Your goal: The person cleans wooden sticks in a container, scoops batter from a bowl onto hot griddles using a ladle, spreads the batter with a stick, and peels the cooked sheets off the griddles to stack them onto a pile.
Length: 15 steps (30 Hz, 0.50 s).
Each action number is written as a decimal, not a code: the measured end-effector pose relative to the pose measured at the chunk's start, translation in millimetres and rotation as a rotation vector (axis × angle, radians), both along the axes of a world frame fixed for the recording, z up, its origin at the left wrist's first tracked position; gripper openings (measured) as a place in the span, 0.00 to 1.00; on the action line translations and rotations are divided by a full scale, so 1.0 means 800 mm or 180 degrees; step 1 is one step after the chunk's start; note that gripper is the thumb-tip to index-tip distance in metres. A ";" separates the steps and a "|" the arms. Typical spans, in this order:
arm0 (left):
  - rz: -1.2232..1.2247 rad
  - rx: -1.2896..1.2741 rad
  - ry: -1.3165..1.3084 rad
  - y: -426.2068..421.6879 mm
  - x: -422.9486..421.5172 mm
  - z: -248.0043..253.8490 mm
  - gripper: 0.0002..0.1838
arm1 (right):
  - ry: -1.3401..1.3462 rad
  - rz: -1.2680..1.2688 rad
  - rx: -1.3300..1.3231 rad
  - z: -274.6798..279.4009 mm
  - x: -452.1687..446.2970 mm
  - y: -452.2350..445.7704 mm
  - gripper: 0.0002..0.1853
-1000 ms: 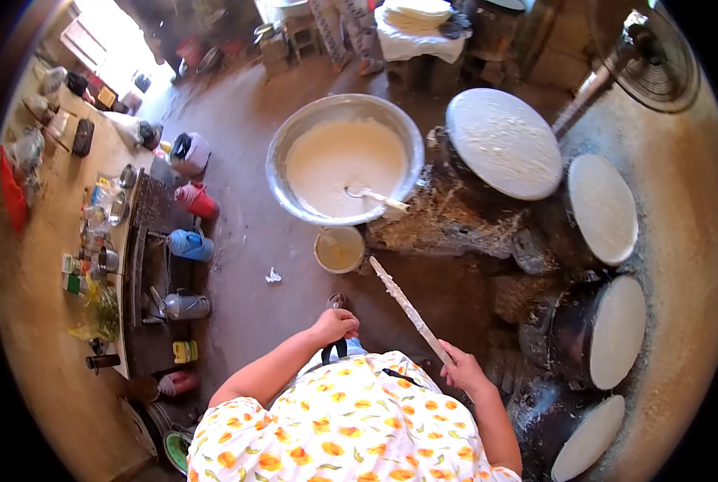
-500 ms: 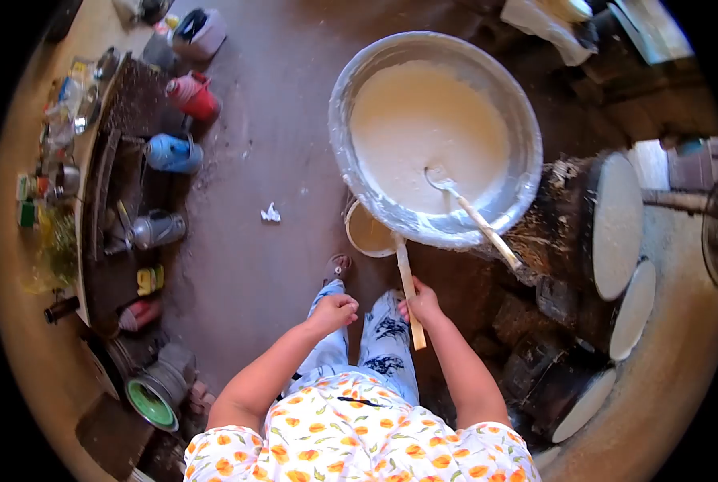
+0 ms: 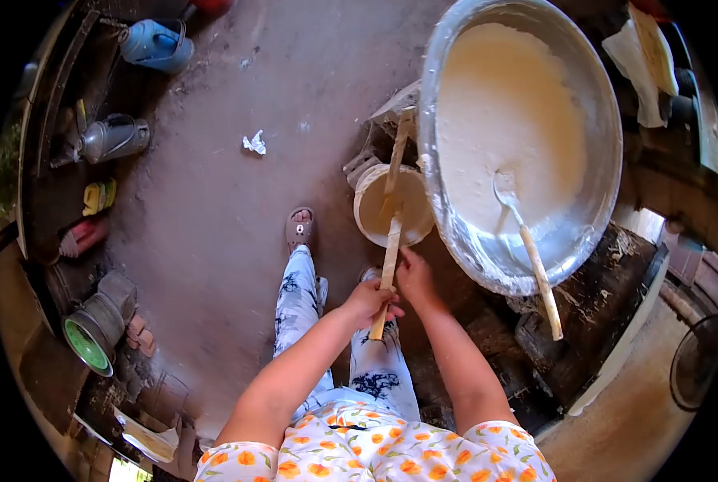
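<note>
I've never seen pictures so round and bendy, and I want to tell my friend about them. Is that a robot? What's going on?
No robot here, just a person with two bare hands. All the pictures come from one camera worn on the person's head, looking forward and down, so you see their arms and legs from above.

The left hand holds a flat wooden stick, whose far end is over a bucket. The right hand is close beside the stick; I can't tell if it grips it.

The big metal basin holds a pale, creamy mixture, with a long-handled ladle in it. A crumpled white scrap lies on the floor.
</note>
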State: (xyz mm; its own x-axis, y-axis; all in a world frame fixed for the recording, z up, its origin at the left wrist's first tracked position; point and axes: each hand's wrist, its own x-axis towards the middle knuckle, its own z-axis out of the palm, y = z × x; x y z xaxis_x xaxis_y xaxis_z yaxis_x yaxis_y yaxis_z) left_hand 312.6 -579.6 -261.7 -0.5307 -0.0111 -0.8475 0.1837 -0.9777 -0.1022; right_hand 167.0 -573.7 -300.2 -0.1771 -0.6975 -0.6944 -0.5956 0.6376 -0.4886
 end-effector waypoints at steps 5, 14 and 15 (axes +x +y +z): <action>-0.0340 -0.0274 -0.0077 0.008 -0.007 0.001 0.14 | 0.0103 0.0992 -0.1821 -0.046 0.001 -0.073 0.22; -0.0364 -0.0214 0.0220 0.013 0.003 -0.004 0.20 | 0.0631 0.3418 0.1188 -0.324 0.022 -0.074 0.15; -0.0347 -0.0193 0.0225 0.014 0.004 -0.007 0.20 | 0.0603 0.3859 0.1259 -0.328 0.019 -0.074 0.14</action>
State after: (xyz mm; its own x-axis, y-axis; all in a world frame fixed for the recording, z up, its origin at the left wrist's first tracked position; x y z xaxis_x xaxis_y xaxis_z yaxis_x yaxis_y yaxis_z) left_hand 316.2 -568.6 -267.3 -0.5899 -0.0002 -0.8075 0.0705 -0.9962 -0.0512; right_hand 182.5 -632.7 -562.9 0.3035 -0.2349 -0.9234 -0.9319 -0.2751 -0.2363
